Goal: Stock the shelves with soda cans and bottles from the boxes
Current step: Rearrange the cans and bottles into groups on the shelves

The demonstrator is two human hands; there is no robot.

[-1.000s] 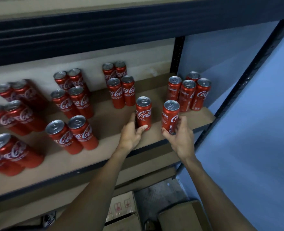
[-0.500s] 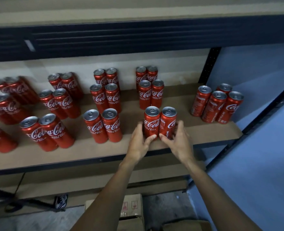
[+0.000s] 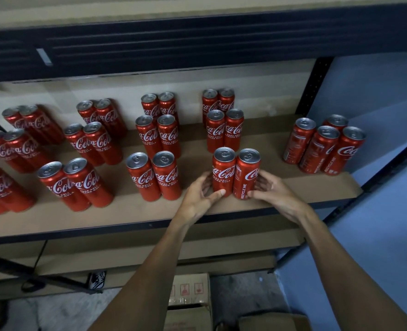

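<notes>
Two slim red cola cans stand upright and touching near the front of the brown shelf board (image 3: 293,187). My left hand (image 3: 198,195) grips the left can (image 3: 222,170), its thumb across the can's base. My right hand (image 3: 272,191) grips the right can (image 3: 246,174), which shows "RECYCLE ME" on its side. Both cans rest on the shelf. Behind them stands another pair of cans (image 3: 225,131), with one more pair further back.
Several pairs of red cans fill the shelf to the left in rows. A cluster of cans (image 3: 324,146) stands at the right end by the black upright (image 3: 313,87). Cardboard boxes (image 3: 190,295) sit on the floor below. A blue wall (image 3: 388,211) is on the right.
The two cans, apart one second ago, have been brought together side by side on the shelf. Both hands stay around them. The view has shifted left, showing more of the shelf.
</notes>
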